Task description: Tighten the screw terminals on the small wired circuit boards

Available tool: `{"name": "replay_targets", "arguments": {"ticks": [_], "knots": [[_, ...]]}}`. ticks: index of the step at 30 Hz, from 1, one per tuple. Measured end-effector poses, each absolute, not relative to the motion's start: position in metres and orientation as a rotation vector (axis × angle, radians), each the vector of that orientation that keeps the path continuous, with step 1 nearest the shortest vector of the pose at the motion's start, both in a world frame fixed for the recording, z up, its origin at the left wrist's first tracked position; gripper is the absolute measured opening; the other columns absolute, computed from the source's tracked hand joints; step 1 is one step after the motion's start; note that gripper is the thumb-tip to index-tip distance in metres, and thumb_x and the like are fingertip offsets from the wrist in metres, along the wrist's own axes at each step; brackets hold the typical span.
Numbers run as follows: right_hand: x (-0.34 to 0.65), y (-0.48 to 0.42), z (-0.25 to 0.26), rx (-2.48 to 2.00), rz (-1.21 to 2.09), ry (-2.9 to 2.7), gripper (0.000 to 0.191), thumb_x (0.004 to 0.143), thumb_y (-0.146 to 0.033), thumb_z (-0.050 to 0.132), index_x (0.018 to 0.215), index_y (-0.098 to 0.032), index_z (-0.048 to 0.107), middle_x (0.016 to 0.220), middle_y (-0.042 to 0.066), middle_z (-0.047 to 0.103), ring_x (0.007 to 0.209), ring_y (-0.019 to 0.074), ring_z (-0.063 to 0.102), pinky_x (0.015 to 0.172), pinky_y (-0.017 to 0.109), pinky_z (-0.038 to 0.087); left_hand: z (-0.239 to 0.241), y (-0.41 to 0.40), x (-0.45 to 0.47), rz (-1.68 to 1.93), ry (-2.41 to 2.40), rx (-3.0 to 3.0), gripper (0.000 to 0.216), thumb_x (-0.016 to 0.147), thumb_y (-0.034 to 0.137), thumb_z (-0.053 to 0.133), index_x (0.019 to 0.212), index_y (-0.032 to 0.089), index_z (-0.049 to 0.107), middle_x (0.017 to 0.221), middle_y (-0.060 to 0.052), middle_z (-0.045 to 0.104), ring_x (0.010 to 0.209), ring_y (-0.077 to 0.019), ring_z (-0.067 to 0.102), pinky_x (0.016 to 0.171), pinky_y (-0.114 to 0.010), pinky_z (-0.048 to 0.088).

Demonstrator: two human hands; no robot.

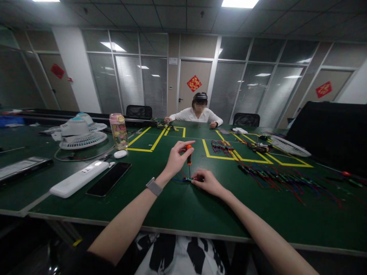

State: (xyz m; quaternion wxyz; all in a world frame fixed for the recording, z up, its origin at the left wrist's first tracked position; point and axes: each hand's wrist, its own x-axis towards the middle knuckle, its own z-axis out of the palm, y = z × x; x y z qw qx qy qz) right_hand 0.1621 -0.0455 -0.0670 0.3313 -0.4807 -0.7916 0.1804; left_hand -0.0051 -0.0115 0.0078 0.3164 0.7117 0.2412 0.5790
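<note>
My left hand (178, 157) pinches the handle of an upright screwdriver (189, 157), orange and black, with a thin shaft pointing down. Its tip meets a small green circuit board (187, 179) with red and blue wires, flat on the green table (160, 214). The fingertips of my right hand (208, 182) are closed on the board's right edge, holding it against the table top. Exactly where the tip touches is too small to make out.
To the right lie many wired boards (275, 175) and a wire bundle (222, 147). On the left are a phone (109, 179), a power strip (80, 177), an earbud case (120, 154), a bottle (118, 131) and fans (83, 137). Across the table sits a person (197, 114).
</note>
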Motion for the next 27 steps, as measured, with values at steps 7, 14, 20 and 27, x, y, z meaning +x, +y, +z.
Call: {"name": "replay_targets", "arguments": {"ticks": [7,14,20,27], "knots": [[0.1619,-0.0461,-0.0665,-1.269,0.493,-2.060,0.010,0.073,-0.020,0.063,0.079,-0.014,0.067,0.071,0.001,0.056,0.063,0.0114,0.051,0.059,0.023,0.041,0.0089,-0.0121,-0.0040,1.435,0.561,1.845,0.035,0.086,0.022,0.047,0.119,0.019,0.057,0.101,-0.006,0.060,0.093,-0.0141,0.058,0.087,-0.029,0.045],[0.1621,-0.0460,-0.0664,-1.253,0.477,-2.076,0.009,0.074,-0.020,0.062,0.078,-0.014,0.067,0.071,0.001,0.057,0.064,0.0116,0.052,0.060,0.023,0.041,0.0086,-0.0119,-0.0043,1.505,0.647,1.894,0.032,0.083,0.025,0.052,0.113,0.022,0.061,0.107,-0.006,0.056,0.098,-0.0155,0.054,0.084,-0.027,0.046],[0.1606,-0.0487,-0.0634,-1.265,0.479,-2.062,0.008,0.073,-0.020,0.062,0.077,-0.015,0.067,0.071,0.001,0.057,0.065,0.0120,0.052,0.061,0.023,0.041,0.0075,-0.0115,-0.0037,1.459,0.604,1.848,0.036,0.083,0.026,0.052,0.117,0.019,0.058,0.099,-0.006,0.060,0.087,-0.0142,0.058,0.081,-0.028,0.047],[0.1610,-0.0480,-0.0641,-1.261,0.476,-2.066,0.008,0.073,-0.020,0.062,0.077,-0.015,0.067,0.070,0.001,0.056,0.063,0.0117,0.051,0.060,0.023,0.041,0.0084,-0.0112,-0.0036,1.437,0.574,1.869,0.035,0.087,0.021,0.044,0.119,0.019,0.056,0.109,-0.007,0.057,0.098,-0.0143,0.056,0.086,-0.026,0.045]]}}
